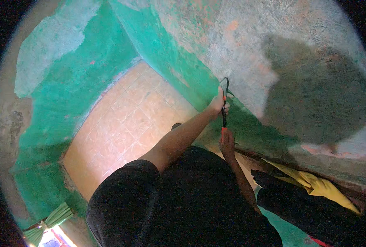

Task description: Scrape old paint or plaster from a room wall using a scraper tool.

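Both of my hands are on one hand tool with a black and orange-red handle, held close to the wall. My left hand (218,104) grips the upper part of the tool (224,119), just below its head. Around the orange-red lower end of the handle, my right hand (227,142) is closed. The tool's dark, angled metal head (225,82) has a prong jutting to the right; its exact kind is hard to tell. Beyond it is a wall (195,74) with green paint low down and patchy, bare grey plaster above.
Tan floor tiles (133,114) lie between the green walls. Yellow cloth (322,186) and dark cloth (294,197) hang at lower right, near a brown wooden edge. A tied green curtain (57,215) is by a bright window at lower left. A large shadow falls on the right wall.
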Available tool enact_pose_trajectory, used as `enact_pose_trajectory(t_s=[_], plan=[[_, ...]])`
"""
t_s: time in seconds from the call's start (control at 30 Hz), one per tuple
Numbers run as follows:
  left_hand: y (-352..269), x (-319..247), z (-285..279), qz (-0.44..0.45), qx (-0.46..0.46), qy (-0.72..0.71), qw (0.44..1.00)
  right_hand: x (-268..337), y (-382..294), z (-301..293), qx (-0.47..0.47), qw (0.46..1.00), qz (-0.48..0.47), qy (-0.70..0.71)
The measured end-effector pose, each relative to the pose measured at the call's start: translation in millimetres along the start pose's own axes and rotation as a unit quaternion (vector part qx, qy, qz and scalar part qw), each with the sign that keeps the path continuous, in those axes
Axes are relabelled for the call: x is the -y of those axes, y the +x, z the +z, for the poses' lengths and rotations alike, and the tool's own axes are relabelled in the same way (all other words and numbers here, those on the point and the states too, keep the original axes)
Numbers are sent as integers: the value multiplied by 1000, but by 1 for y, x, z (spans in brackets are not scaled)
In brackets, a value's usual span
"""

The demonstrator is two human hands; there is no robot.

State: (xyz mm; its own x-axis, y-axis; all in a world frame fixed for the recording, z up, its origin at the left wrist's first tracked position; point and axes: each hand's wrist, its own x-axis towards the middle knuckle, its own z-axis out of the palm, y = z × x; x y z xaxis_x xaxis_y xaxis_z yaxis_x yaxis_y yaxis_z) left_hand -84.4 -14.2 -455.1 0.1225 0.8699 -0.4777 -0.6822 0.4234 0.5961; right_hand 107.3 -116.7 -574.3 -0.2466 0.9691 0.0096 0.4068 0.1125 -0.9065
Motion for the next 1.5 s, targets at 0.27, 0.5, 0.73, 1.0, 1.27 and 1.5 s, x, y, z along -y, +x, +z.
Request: enact_pose_trajectory(t_s=[0.27, 0.5, 0.73, 1.0, 1.27, 1.5], plan=[[7, -1, -9, 46, -25, 14, 999, 71, 14, -25, 98, 943, 301, 104], [12, 8, -16, 18, -23, -3, 1000, 34, 0, -9, 43, 997, -25, -61], [4, 0, -1, -3, -9, 2, 1000, -6, 5, -21, 121, 976, 121, 138], [6, -13, -23, 13, -16, 51, 998, 90, -1, 2, 33, 986, 122, 112], [4, -40, -40, 18, 22, 90, 996, 57, 2, 46, -11, 983, 132, 131], [-3, -23, -26, -8, 40, 103, 994, 62, -7, 37, -51, 960, 200, 191]])
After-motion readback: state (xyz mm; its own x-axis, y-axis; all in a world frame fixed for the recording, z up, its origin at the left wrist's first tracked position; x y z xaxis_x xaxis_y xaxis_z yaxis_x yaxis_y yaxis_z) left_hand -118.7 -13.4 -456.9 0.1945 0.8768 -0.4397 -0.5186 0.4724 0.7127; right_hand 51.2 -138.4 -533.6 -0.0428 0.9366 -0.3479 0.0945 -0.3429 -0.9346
